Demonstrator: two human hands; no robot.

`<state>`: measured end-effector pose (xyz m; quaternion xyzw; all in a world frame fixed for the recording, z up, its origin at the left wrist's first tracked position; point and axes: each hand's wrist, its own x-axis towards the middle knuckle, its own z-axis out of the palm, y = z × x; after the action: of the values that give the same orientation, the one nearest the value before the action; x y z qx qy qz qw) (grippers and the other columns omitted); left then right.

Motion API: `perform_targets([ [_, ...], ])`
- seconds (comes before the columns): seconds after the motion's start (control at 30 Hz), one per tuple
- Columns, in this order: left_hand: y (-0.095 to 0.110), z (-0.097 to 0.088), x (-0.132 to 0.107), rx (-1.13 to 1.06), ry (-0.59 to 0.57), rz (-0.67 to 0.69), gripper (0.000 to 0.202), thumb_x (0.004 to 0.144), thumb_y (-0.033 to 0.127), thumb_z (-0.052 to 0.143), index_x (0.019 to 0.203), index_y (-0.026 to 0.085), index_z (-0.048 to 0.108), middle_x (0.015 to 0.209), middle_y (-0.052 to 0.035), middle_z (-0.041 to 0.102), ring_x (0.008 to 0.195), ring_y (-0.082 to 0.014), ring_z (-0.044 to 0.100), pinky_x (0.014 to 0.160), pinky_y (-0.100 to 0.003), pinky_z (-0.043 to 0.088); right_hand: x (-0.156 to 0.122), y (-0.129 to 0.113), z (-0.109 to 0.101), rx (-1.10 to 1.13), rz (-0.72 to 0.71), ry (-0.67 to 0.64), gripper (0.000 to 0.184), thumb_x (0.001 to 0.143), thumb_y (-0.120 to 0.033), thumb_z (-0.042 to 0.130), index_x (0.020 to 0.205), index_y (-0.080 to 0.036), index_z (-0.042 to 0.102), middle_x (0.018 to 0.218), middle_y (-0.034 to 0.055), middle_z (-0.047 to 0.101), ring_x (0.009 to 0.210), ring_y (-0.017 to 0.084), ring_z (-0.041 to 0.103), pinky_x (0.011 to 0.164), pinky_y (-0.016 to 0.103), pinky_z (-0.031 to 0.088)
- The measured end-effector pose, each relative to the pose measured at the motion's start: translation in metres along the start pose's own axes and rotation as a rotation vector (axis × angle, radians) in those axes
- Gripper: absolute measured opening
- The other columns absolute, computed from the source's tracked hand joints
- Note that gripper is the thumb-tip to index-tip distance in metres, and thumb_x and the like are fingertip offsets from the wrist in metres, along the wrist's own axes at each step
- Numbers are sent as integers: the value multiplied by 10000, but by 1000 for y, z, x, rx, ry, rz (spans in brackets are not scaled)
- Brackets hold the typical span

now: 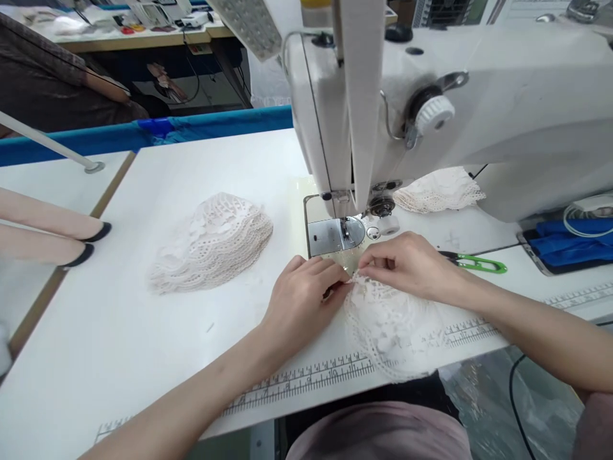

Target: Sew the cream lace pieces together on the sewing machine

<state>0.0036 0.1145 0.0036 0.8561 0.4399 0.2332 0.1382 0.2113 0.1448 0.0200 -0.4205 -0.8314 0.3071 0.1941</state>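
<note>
Both hands meet in front of the sewing machine [460, 108]. The left hand [299, 300] is curled, and its fingers pinch the top edge of a piece of white lace [387, 326]. The right hand [412, 265] is curled too, and its fingers pinch the same edge, just beside the left hand's fingers. The two hands almost touch each other.

The lace lies flat on the white desk [143, 332], close to the front edge, under and below the right hand. It covers part of the ruler [306, 377] printed along the desk. The pinched edge is near the shiny metal plate [330, 233] under the needle.

A pile of lace [211, 243] sits on the desk to the left, well apart from the hands. Another bit of lace [438, 190] lies behind the machine. Small green scissors [476, 262] lie just to the right of the right hand. A blue cloth [569, 239] sits at the far right.
</note>
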Motion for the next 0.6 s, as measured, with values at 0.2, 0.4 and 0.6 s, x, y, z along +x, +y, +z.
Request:
perform_targets([
  [0.2,-7,11,-3,420,256,348,129,849,148,657,971,189,661,941,-20,729,809,-190,600,671,-342,384,10,21,23,-305,-96,190,169,920,-256,572,870,-237,732,796,-45,746,644,116,655,510,234,353],
  [0.4,-3,7,-10,486,172,411,223,875,143,635,1096,167,655,1142,-13,716,959,-197,623,717,-357,393,7,22,21,-473,-177,275,213,949,-292,530,947,-214,728,839,-35,734,621,101,619,500,244,341],
  [0.6,-3,7,-10,477,148,395,204,897,148,602,1094,164,656,1141,-26,717,991,-198,638,723,-361,398,0,17,20,-646,-244,241,337,975,-388,467,1104,-184,702,945,43,680,734,146,565,579,289,347],
])
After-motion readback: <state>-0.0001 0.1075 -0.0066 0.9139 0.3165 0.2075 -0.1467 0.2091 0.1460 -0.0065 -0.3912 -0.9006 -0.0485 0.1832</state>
